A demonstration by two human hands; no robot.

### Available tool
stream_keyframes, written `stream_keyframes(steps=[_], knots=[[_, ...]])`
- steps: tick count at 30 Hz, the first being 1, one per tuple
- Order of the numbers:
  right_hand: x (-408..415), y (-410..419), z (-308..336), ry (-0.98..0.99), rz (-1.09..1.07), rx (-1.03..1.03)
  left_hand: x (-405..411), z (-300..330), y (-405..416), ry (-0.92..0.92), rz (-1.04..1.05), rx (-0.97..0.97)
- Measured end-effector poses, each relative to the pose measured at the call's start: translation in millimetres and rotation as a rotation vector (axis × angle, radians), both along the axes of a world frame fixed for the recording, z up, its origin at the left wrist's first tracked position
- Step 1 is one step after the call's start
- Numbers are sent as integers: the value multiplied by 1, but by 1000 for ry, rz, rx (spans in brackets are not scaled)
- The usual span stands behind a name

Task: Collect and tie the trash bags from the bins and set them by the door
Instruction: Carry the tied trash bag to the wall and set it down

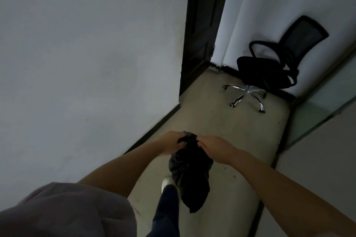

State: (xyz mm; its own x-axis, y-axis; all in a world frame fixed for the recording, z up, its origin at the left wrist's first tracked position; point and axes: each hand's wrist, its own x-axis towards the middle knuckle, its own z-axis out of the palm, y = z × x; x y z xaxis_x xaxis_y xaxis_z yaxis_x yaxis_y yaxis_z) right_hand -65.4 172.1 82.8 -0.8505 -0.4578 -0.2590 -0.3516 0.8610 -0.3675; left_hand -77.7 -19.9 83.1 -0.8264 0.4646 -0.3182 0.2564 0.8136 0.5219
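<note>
A black trash bag (189,175) hangs in front of me above the floor, its body drooping down past my leg. My left hand (170,143) and my right hand (213,149) both grip the bunched neck of the bag at its top, one on each side, fingers closed on the plastic. A dark door (202,25) stands in its frame ahead, at the far end of the narrow passage. No bin is in view.
A black mesh office chair (273,67) on a chrome wheeled base stands ahead on the right, near the door. A grey wall runs along the left, and a glass partition (317,106) along the right. The pale floor (221,127) lies between them.
</note>
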Motion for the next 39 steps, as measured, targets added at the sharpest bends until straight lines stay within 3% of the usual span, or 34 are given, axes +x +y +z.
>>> stream_keyframes(steps=[5,13,22,27,31,35,39], knots=[[-109,8,-20,9,31,16,-108,-27,11,-22,18,35],[-270,-12,-66,-147,-13,-31,-274,-70,-1,-137,104,9],[-409,-76,-225,-277,23,-120,-411,-204,-55,-220,100,-238],[-456,-109,-335,-322,-12,-104,-460,-261,-105,129,-181,-623],[-478,-125,-415,-339,-9,-69,-483,-283,-165,429,-316,-730],[-481,-132,-489,-339,151,34,-483,-314,-191,607,-443,-831],[-483,-123,-536,-319,290,182,-485,-331,-197,752,-425,-831]])
